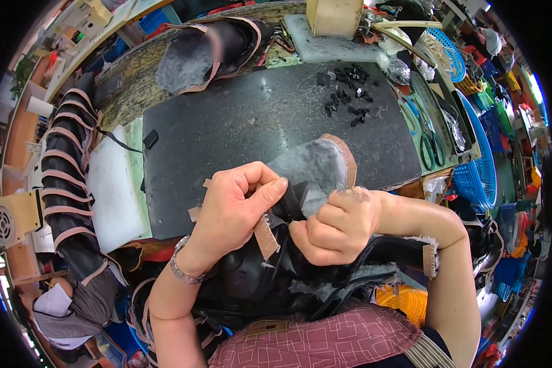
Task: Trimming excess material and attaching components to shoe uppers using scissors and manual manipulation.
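My left hand [236, 205] and my right hand [337, 224] both pinch a black leather boot upper [257, 276] with grey fleece lining [316, 168] and tan edge tape, held over my lap. The fingers meet at a black zipper strip [293, 205] running down the piece's middle. My left thumb presses on its top edge; my right fist grips the lining's lower edge. A bracelet sits on my left wrist.
A dark work mat [251, 122] lies ahead, with several small black zipper parts [349, 98] at its far right. Another fleece-lined upper [208, 52] lies at the back. A stack of black uppers [67, 178] stands left, beside a white board [113, 190]. Scissors [432, 144] and blue baskets [481, 165] sit right.
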Demonstrator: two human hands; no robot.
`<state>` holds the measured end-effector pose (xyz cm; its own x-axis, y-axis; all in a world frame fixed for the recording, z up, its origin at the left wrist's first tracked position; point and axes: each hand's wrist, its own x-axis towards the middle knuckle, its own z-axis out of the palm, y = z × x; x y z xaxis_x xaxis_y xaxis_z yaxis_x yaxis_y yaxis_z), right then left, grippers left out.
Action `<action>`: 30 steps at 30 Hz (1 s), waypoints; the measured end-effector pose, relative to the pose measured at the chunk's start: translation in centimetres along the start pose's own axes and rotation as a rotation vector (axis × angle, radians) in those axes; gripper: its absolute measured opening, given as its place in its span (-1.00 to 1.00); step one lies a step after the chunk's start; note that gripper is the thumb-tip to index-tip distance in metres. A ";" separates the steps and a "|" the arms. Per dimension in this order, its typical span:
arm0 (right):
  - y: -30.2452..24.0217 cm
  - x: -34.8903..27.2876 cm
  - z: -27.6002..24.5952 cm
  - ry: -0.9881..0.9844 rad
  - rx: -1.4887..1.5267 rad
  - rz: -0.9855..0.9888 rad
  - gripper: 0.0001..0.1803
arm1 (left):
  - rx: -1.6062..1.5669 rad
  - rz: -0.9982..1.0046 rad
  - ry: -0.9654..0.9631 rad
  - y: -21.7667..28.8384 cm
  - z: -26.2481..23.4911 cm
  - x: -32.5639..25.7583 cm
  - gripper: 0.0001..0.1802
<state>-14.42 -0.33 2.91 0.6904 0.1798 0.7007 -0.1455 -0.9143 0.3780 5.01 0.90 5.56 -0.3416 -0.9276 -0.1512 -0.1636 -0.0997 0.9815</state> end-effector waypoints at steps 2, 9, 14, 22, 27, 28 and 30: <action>0.1 -0.2 0.1 0.000 0.013 0.002 -0.74 | -0.056 -0.018 0.000 -0.2 0.0 0.2 -0.80; 0.2 -0.3 0.2 -0.005 0.015 0.038 -0.74 | -0.088 -0.048 -0.005 -0.3 -0.2 0.3 -0.80; 0.0 -0.1 0.2 -0.027 -0.074 0.188 -0.76 | -0.097 -0.071 0.019 0.3 0.1 0.1 -0.79; -0.4 0.1 0.2 -0.059 -0.164 0.199 -0.81 | 0.299 0.064 0.136 0.7 0.3 -0.3 -0.73; -0.3 0.3 0.1 -0.070 -0.135 0.185 -0.80 | 0.200 0.003 0.022 0.1 -0.7 0.0 -0.72; -0.4 0.3 0.1 -0.072 -0.139 0.182 -0.80 | 0.139 -0.026 -0.026 0.1 -0.8 0.1 -0.71; -0.5 0.3 0.1 -0.074 -0.141 0.179 -0.79 | 0.077 -0.056 -0.073 0.1 -0.9 0.1 -0.71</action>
<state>-14.03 0.11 2.87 0.6938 -0.0128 0.7201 -0.3648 -0.8683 0.3360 5.76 0.50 5.79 -0.3958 -0.8924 -0.2168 -0.2543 -0.1203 0.9596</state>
